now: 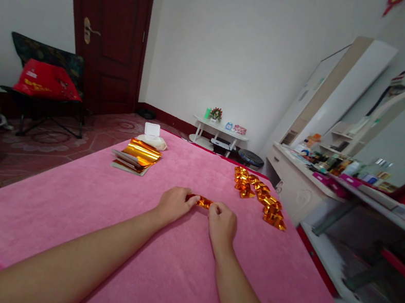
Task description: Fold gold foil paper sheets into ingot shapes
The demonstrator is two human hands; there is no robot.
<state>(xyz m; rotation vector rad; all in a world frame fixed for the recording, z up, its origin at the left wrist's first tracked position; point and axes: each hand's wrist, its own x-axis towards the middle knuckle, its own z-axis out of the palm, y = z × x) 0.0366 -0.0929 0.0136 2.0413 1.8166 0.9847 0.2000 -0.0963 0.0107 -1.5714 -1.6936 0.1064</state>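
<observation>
"How will that gold foil piece (203,202) handle?"

"Light and thin, I'd judge, slick and easily creased; best held by its ends. My left grip (174,204) and right grip (222,224) pinch it there, over the pink cloth (170,266)."

"Anything in the way?"

"Not that I see: foil sheets (143,151) and a white packet (153,142) lie beyond the gold foil piece, leftward; folded foil strips (272,211) lie to its right."
</observation>
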